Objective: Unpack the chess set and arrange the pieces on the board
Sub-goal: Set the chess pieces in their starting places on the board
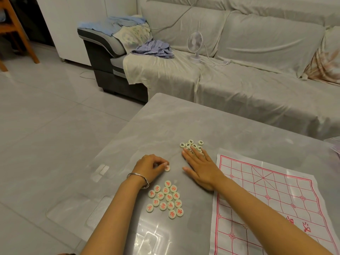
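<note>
1. Our left hand [150, 167] curls its fingertips round a single red piece [167, 168] lying on the desk [165, 126]. Our right hand [200, 168] lies flat with straight fingers, gripping nothing, its tips on the black pieces [191, 144].
2. We judge the step to be sorting by colour. The pinched piece should join the red pile [165, 199] just beside the left wrist, face up, without scattering its neighbours.
3. The board [266, 199], a thin printed sheet, lies beside the right forearm. The part in view bears no pieces yet.
4. The desk is glossy grey, so pieces may slide. Beyond the hands stands a covered sofa [239, 80] with a small fan [195, 43].
</note>
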The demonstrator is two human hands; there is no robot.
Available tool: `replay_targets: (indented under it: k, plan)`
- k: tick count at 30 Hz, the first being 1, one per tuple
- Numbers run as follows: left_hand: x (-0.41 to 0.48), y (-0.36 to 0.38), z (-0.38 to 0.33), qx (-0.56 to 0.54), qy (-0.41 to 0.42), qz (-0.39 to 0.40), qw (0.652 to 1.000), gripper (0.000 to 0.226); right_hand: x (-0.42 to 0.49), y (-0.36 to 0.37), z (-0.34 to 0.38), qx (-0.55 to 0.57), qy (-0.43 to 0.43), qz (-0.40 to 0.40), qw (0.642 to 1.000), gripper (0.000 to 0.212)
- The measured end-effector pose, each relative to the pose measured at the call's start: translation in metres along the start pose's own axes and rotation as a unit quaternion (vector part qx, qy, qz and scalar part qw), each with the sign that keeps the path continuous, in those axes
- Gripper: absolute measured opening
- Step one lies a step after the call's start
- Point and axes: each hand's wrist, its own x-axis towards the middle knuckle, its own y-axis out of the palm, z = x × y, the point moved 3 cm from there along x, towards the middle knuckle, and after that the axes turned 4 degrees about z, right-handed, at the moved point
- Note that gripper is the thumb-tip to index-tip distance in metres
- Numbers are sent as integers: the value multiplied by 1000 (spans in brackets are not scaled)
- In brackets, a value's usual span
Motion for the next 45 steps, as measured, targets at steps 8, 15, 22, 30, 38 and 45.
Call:
replay_targets:
  k: [8,15,22,30,38,45]
  plan:
    - [-39,5,1,2,3,68,998,27,-34,4,43,270,16,-71,960,62]
    - [-85,23,-9,0,-32,7,999,49,-70,20,102,381,86,-62,918,53]
    - [-107,54,-30,-145,-19,-16,989,45,-77,16,119,528,124,-86,836,48]
    - [-125,41,-11,41,17,29,999,120,-115,1,83,484,103,-93,864,46]
    - [-116,49,-11,91,15,26,995,120,-115,6,85,368,55,-56,927,69]
    - [-110,30,-6,3,-21,9,1000,70,-81,-3,92,316,23,39,948,79]
